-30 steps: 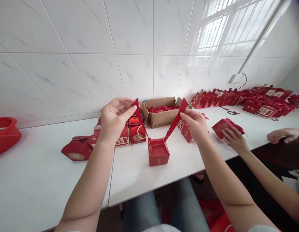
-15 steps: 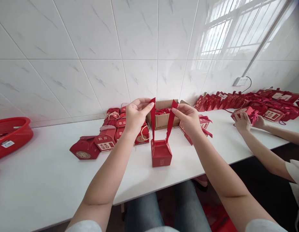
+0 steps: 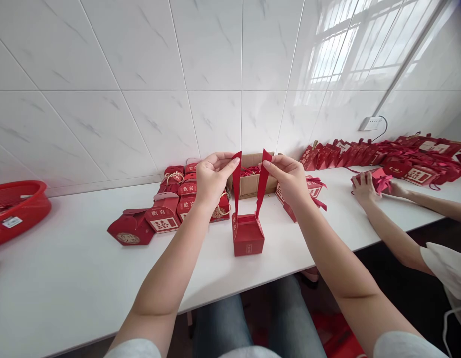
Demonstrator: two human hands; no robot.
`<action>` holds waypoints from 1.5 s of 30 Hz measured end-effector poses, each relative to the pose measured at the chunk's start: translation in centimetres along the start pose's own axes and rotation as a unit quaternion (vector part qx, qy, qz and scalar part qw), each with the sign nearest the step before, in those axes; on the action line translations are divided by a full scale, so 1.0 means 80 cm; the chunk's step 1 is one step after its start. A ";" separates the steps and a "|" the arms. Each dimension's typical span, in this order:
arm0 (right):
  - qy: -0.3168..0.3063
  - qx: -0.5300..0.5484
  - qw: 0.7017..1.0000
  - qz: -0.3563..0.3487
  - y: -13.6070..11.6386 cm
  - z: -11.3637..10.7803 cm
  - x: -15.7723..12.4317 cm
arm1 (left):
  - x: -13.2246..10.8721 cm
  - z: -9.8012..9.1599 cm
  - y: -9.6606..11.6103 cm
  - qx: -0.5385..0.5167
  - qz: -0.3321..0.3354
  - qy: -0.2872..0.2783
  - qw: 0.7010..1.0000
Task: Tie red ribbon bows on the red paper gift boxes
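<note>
"Well, first item?"

"Red box, top open, on the white table, just below centre of the frame; two red ribbon ends rise from it, though whether they are one strip cannot be told"

"Hands?"

"Left hand: thumb and fingers pinching one end; right hand: pinching the other"

"Items obscured?"

"Cardboard carton, centre, partly behind ribbon and fingers, red contents hard to make out; red tub, cut off at the left edge; co-worker's nearer hand, right of the frame, on a bowed box, farther hand partly hidden"
</note>
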State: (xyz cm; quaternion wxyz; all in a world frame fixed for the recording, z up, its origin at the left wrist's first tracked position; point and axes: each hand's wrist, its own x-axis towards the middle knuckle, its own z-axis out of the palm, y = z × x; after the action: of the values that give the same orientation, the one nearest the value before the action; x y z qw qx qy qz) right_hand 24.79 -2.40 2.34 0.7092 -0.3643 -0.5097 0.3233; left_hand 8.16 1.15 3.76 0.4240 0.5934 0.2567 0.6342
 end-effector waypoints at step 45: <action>-0.220 0.126 0.936 0.245 0.016 0.006 0.009 | 0.000 0.008 -0.014 0.188 0.079 -0.073 0.976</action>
State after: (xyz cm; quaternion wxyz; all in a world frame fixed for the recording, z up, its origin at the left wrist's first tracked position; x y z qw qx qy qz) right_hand 24.44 -1.02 1.69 0.5182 -0.3053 -0.5034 0.6204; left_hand 9.03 1.60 2.91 0.2709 0.7254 0.2922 0.5613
